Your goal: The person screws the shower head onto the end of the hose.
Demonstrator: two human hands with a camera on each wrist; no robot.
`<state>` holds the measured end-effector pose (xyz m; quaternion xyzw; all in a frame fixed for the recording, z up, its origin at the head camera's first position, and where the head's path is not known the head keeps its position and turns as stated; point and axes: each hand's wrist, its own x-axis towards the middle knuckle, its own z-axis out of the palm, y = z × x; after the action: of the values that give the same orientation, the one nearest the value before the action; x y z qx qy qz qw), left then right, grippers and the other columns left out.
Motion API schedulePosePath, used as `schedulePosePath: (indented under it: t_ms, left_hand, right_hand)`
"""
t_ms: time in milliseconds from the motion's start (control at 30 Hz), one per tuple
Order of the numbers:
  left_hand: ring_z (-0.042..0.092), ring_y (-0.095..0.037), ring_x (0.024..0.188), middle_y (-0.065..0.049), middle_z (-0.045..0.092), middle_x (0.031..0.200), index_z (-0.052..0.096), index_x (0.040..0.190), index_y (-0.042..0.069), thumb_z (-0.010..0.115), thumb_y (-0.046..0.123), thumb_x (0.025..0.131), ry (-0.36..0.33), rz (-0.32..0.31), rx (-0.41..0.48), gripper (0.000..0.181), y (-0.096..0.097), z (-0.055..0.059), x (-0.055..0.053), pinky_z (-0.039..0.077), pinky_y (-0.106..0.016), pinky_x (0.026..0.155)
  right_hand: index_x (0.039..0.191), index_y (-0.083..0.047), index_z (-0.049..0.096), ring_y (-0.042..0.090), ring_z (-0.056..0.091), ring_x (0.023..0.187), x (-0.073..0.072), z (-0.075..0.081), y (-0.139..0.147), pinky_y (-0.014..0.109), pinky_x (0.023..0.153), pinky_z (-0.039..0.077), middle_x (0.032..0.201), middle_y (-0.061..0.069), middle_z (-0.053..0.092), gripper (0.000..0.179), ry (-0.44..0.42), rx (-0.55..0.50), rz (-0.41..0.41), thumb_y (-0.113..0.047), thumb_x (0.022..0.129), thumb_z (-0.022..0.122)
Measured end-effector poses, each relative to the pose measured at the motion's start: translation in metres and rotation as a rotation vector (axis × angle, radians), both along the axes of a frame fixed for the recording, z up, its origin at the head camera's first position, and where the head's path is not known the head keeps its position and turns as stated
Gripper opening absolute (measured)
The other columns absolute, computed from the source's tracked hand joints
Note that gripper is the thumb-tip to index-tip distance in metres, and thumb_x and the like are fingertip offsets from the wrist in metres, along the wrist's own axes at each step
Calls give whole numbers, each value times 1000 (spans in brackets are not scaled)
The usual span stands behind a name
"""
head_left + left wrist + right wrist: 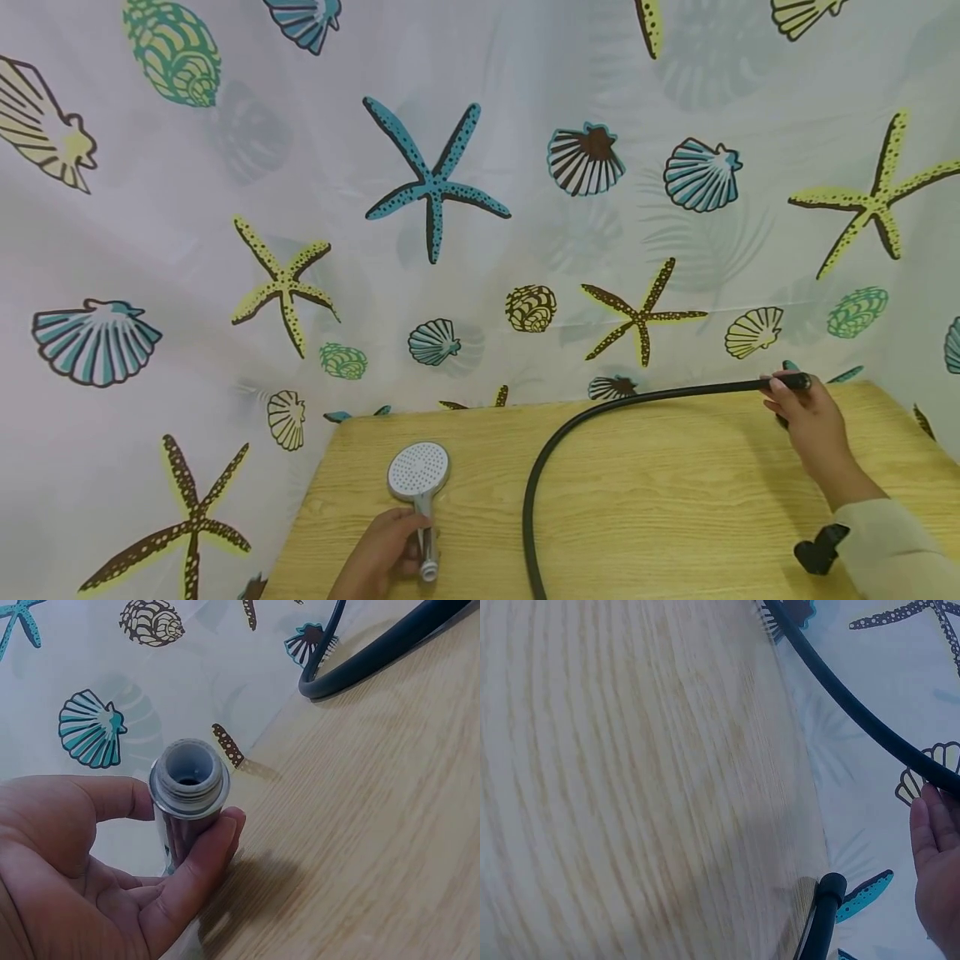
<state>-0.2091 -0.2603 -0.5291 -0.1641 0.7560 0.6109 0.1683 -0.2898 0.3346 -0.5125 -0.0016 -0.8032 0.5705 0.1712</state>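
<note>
In the head view my left hand [384, 550] grips the handle of a silver-and-white shower head [418, 472], its spray face turned up. The left wrist view shows the threaded open end [189, 776] of that handle, held between thumb and fingers. My right hand [813, 421] holds a black hose [531, 492] near one end, at the right. The hose end [799, 381] sticks out past the fingers. At the right wrist view's edge, fingers of that hand touch the hose [855, 709]. The hose's other end runs out of the head view at the bottom.
A light wooden table [660, 492] lies under both hands. Behind it hangs a white curtain [510, 150] with shells and starfish. A black cylindrical piece [826, 915] shows at the table edge. A black device [821, 550] sits at my right sleeve.
</note>
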Motion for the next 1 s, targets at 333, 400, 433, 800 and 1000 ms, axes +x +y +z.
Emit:
schedulePosePath:
  t_ms: [333, 400, 433, 800, 1000]
  left_hand:
    - [66, -16, 80, -6, 66, 93, 53, 127, -8, 65, 21, 96, -9, -14, 67, 43, 2, 1, -2, 65, -32, 70]
    - [67, -16, 83, -7, 67, 97, 49, 133, -9, 65, 21, 97, -21, -21, 74, 50, 1, 1, -3, 64, -32, 72]
    - [67, -16, 85, -8, 67, 99, 46, 135, -10, 65, 21, 97, -26, -23, 79, 53, 1, 1, -3, 64, -32, 73]
    - [67, -16, 94, -12, 67, 114, 40, 143, -12, 68, 24, 96, 38, -25, 121, 66, 6, 3, -3, 63, -31, 77]
    - [67, -15, 96, -15, 66, 120, 37, 147, -10, 68, 27, 96, 61, -10, 134, 70, 11, 8, -3, 62, -30, 75]
  right_hand:
    - [145, -8, 43, -25, 43, 103, 5, 2, -6, 3, 87, 53, 161, 20, 35, 53, -45, 174, -35, -45, 107, 41]
    - [144, -5, 42, -26, 41, 104, 6, 2, -8, -2, 86, 49, 160, 22, 36, 52, -24, 183, -36, -44, 108, 40]
    - [143, -5, 42, -26, 40, 105, 6, 2, -8, -4, 86, 48, 161, 21, 34, 52, -18, 187, -39, -43, 108, 41]
    - [151, -16, 39, 35, 53, 134, 10, 8, -16, 37, 99, 59, 145, 15, 56, 52, 4, 333, -91, -44, 108, 41]
    - [144, -5, 42, 47, 54, 127, 10, 9, -22, 65, 94, 53, 139, 27, 56, 50, 35, 323, -65, -41, 109, 39]
